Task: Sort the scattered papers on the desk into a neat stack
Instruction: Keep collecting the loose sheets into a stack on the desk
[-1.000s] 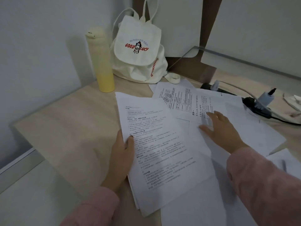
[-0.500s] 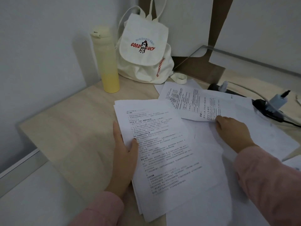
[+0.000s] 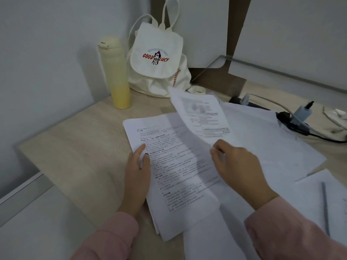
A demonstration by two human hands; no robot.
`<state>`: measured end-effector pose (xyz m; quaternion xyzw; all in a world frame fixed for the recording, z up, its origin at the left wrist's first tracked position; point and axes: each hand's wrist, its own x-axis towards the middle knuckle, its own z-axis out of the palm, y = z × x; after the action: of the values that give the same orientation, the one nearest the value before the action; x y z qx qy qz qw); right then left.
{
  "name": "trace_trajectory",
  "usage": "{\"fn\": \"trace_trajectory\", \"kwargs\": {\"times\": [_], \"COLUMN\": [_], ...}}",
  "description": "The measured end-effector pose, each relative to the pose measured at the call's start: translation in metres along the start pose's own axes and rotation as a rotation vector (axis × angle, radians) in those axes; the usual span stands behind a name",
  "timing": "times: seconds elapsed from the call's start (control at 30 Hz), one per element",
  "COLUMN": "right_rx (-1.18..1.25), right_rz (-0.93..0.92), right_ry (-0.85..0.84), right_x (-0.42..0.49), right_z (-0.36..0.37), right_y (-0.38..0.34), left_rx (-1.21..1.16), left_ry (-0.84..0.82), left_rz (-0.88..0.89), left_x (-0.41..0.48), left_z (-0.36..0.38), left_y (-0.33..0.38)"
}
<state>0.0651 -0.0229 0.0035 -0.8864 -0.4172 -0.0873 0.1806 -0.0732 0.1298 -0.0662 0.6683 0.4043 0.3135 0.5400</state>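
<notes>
Head view, single entry.

- Tabletop (image 3: pixel 75 156): pale wood grain, set into a corner of white walls.
- Paper stack (image 3: pixel 178 175): printed pages lying at the centre, edges roughly squared, long side running from 11 to 5 o'clock.
- Left hand (image 3: pixel 138 177): laid along the stack's left edge at 7 o'clock, fingers nearly straight, thumb pressing on the top page. It curls round nothing.
- Right hand (image 3: pixel 238 166): at 4 o'clock of the stack's middle, fingertips pinched on the near corner of a printed sheet (image 3: pixel 202 117).
- The printed sheet is held up off the tabletop, tilted and blurred, rising toward 12 o'clock over the stack's far right corner.
- Loose papers (image 3: pixel 272 139): overlapping white sheets spread at 3 o'clock, beside the stack and partly under the right hand.
- Grey pen (image 3: pixel 324 203): lying on a separate sheet at 4 o'clock.
- Yellow bottle (image 3: pixel 115 76): upright at 11 o'clock, against the wall.
- Canvas backpack (image 3: pixel 157 61): cream, printed "GOOD LUCK", at 12 o'clock, just beside the bottle.
- Power strip (image 3: pixel 289 119): black, at 2 o'clock, with a charger (image 3: pixel 303 111) plugged in and cables trailing right.
- Pink sleeves cover both wrists.
</notes>
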Motion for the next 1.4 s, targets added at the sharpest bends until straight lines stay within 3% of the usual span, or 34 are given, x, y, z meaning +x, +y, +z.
{"fn": "trace_trajectory", "kwargs": {"times": [0.23,0.3,0.37,0.43,0.5,0.53,0.6,0.7,0.97,1.1,1.2,1.27,1.4], "right_rx": [0.15,0.277,0.55,0.651,0.449,0.301,0.069,-0.068,-0.244,-0.322,-0.517,-0.64,-0.472], "right_rz": [-0.163,-0.199,-0.118,-0.001,0.095,0.15,0.247,0.293,0.204,0.166,0.164,0.153,0.243], "right_ry": [-0.211,-0.363,-0.57,-0.489,-0.306,-0.296,-0.449,-0.626,-0.67,-0.541,-0.362,-0.157,0.289], "right_x": [-0.04,-0.044,-0.037,-0.021,-0.004,0.001,0.007,0.009,0.02,0.019,0.021,0.026,0.036], "right_z": [0.03,0.034,0.032,0.028,0.023,0.019,0.011,0.005,0.004,0.001,-0.008,-0.02,-0.055], "right_y": [-0.046,-0.052,-0.047,-0.023,0.019,0.042,0.08,0.108,0.109,0.112,0.116,0.118,0.104], "left_rx": [-0.166,-0.147,-0.073,-0.021,0.01,0.02,0.018,0.008,-0.042,-0.075,-0.076,-0.082,-0.081], "left_ry": [-0.065,-0.062,-0.046,-0.034,-0.013,-0.006,0.003,0.003,-0.02,-0.021,-0.012,-0.015,0.014], "left_rz": [-0.056,-0.044,0.0,0.02,0.015,0.007,-0.008,-0.018,-0.03,-0.043,-0.042,-0.041,-0.029], "left_x": [-0.005,-0.003,-0.001,-0.001,-0.001,-0.001,0.001,0.001,0.0,0.0,-0.001,-0.001,-0.006], "left_z": [-0.002,-0.002,-0.003,-0.003,-0.003,-0.003,-0.002,-0.003,-0.005,-0.004,-0.004,-0.004,-0.003], "left_y": [0.011,0.008,0.003,0.001,0.002,0.002,0.001,-0.001,0.001,0.003,0.003,0.004,0.01]}}
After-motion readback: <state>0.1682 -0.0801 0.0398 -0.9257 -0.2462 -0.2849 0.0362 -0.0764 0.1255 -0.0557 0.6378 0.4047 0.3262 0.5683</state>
